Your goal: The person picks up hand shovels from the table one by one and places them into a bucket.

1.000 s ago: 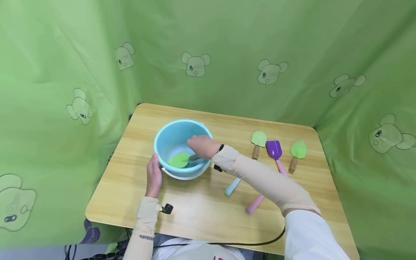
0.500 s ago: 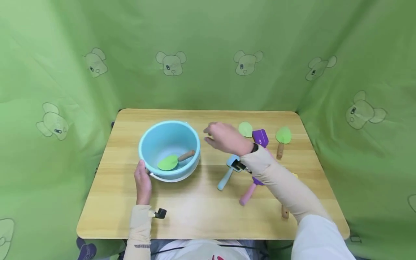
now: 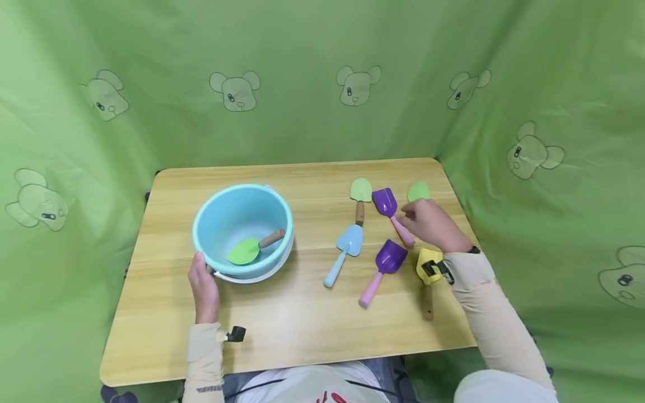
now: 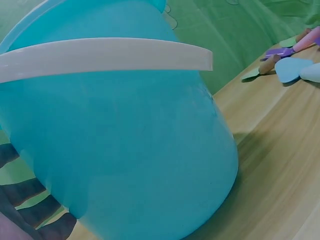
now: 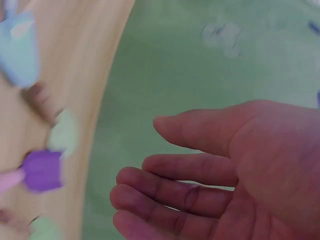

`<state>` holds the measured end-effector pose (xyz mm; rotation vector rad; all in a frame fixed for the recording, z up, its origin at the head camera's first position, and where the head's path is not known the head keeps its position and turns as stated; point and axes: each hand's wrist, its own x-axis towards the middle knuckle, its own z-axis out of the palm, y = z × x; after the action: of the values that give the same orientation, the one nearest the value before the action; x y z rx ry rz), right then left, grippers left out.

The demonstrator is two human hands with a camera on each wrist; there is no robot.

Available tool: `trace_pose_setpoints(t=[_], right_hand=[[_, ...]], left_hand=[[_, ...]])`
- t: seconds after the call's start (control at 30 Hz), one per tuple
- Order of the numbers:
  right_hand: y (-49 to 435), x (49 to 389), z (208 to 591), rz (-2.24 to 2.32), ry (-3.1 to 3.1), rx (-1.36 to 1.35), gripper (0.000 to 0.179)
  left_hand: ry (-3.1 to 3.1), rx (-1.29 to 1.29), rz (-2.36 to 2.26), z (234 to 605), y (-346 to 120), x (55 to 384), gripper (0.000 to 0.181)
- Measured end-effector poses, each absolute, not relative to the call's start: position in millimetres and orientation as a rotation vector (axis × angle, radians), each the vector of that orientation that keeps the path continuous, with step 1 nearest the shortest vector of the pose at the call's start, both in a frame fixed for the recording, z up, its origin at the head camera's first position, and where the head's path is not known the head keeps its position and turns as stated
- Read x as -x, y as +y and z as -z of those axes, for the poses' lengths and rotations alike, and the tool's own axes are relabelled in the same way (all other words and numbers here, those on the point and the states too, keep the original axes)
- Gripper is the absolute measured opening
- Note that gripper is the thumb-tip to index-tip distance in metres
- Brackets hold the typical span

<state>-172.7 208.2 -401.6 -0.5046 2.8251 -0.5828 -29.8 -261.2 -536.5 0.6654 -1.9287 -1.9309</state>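
While left hand [image 3: 204, 291] rests with fingers extended against outer wall of blue bucket [image 3: 241, 206], green wooden-handled trowel [image 3: 244, 251] lies inside. Rightward on worktop [image 3: 302, 330]: light-blue trowel [image 3: 350, 240]; pale-green trowel [image 3: 360, 191], wooden handle; front purple shovel [image 3: 387, 262], pink handle; rear purple shovel [image 3: 388, 207], likewise; green blade [image 3: 419, 191], partly hidden; yellow scoop [image 3: 427, 257], partly behind wrist camera [image 3: 436, 271]; right hand [image 3: 433, 226] above, unclenched, fingers loosely bent, thumb apart.

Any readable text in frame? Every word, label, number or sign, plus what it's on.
None legible.
Left sleeve: dark gray print, too small to read.
Shirt: red marking, cut off at the frame edge, unreadable.
Green curtain: animal-head drawings; any lettering in them too faint.
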Motion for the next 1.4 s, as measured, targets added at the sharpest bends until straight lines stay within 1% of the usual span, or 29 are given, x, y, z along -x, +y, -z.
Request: trace_pose_setpoints(t=[0.07, 0.13, 0.3, 0.37, 0.53, 0.7, 0.97, 1.1, 1.3, 1.4], right_hand=[[226, 169, 413, 0.615, 2.814, 0.458, 0.022], [243, 165, 423, 0.631, 2.794, 0.398, 0.024], [279, 158, 449, 0.65, 2.765, 0.245, 0.043], [293, 155, 458, 0.656, 2.755, 0.201, 0.046], [319, 155, 482, 0.69, 2.726, 0.113, 0.046], [334, 157, 503, 0.712, 2.7, 0.003, 0.044], [335, 162, 528, 0.673, 2.707, -0.032, 0.049], [327, 167, 536, 0.704, 2.689, -0.014, 0.05], [308, 179, 547, 0.731, 2.693, 0.041, 0.048], [298, 184, 552, 0.754, 2.683, 0.037, 0.051]], left_hand=[[-1.923, -0.67, 1.934, 536, -262, 29, 0.064], [-1.917, -0.68, 1.935, 535, -262, 28, 0.062], [-1.893, -0.695, 1.948, 533, -260, 26, 0.06], [-1.892, -0.69, 1.961, 532, -260, 27, 0.061], [-1.906, -0.688, 1.971, 530, -261, 27, 0.062], [-1.92, -0.695, 1.966, 529, -261, 26, 0.061], [-1.921, -0.679, 1.983, 530, -260, 26, 0.061], [-1.919, -0.67, 1.977, 529, -259, 25, 0.062], [-1.918, -0.666, 2.0, 530, -260, 24, 0.063], [-1.928, -0.655, 2.007, 531, -261, 24, 0.063]])
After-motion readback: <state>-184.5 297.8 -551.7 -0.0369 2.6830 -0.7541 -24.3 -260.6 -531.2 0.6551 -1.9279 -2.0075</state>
